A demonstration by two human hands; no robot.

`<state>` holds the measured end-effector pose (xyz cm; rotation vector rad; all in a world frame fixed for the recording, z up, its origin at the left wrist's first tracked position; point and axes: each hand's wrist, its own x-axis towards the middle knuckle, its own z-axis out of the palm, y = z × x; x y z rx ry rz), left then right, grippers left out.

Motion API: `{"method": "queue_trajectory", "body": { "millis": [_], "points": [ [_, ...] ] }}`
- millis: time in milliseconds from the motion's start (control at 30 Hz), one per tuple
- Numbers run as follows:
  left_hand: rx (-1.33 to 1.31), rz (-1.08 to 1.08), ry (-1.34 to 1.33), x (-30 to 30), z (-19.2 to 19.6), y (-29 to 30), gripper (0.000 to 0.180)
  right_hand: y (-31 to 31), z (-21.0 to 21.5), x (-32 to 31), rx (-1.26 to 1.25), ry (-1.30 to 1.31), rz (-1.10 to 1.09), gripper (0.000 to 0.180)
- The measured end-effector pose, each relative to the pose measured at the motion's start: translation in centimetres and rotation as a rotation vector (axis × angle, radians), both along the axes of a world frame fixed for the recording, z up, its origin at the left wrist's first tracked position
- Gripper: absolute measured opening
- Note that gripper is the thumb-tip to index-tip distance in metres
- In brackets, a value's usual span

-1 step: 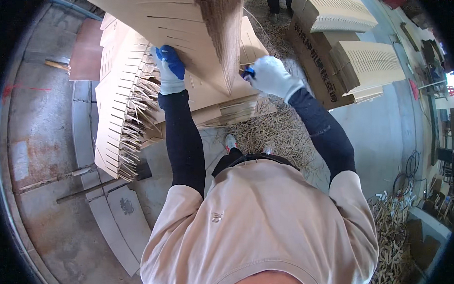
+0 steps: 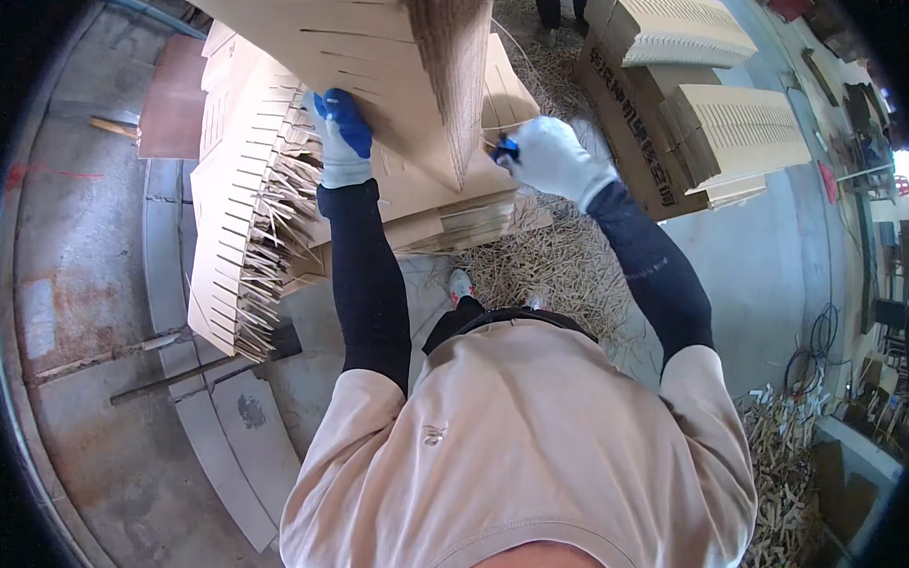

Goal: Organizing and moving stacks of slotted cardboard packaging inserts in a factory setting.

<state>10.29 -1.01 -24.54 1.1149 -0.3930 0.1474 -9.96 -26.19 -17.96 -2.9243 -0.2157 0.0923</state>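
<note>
A thick stack of tan cardboard sheets (image 2: 362,65) with rows of slits stands tilted in front of me, its brown layered edge (image 2: 447,73) to the right. My left hand (image 2: 340,135), in a white glove with blue coating, is closed on the stack's lower left edge. My right hand (image 2: 549,157), gloved alike, is closed just right of the layered edge. A thin tan strand shows by its fingertips; what the fingers hold is too small to make out. Left of my left hand lies another slit cardboard stack (image 2: 221,226) with ragged strips (image 2: 264,277) sticking out.
More cardboard (image 2: 462,224) lies beneath the tilted stack. Cardboard scraps (image 2: 565,268) litter the floor around my feet. To the right stand a printed cardboard box (image 2: 625,120) and slit stacks (image 2: 745,134). Another person's legs (image 2: 559,5) show at the top. Flat grey pieces (image 2: 238,457) lie lower left.
My right hand has moved slightly right, away from the layered edge. The tilted stack's upper part has shifted a little to the right. My left hand stays in place.
</note>
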Motion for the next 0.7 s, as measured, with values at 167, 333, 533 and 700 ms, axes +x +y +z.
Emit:
{"method": "queue_trajectory", "body": {
  "millis": [167, 333, 533, 700],
  "points": [
    [0.208, 0.086, -0.172, -2.3, 1.5, -0.9, 0.049, -2.6, 1.3, -5.7, -0.025, 0.184, 0.080, 0.044],
    [0.129, 0.010, -0.169, -2.2, 1.6, -1.0, 0.059, -1.2, 4.1, -4.3, 0.349, -0.405, -0.001, 0.059],
    [0.213, 0.066, -0.213, -3.0, 2.9, -1.2, 0.060, 0.2, 4.0, -1.4, 0.267, -0.494, 0.062, 0.033],
    [0.061, 0.102, -0.184, -4.8, 5.0, -3.0, 0.049, 0.4, 4.0, -1.7, 0.349, -0.437, 0.078, 0.016]
  ]
}}
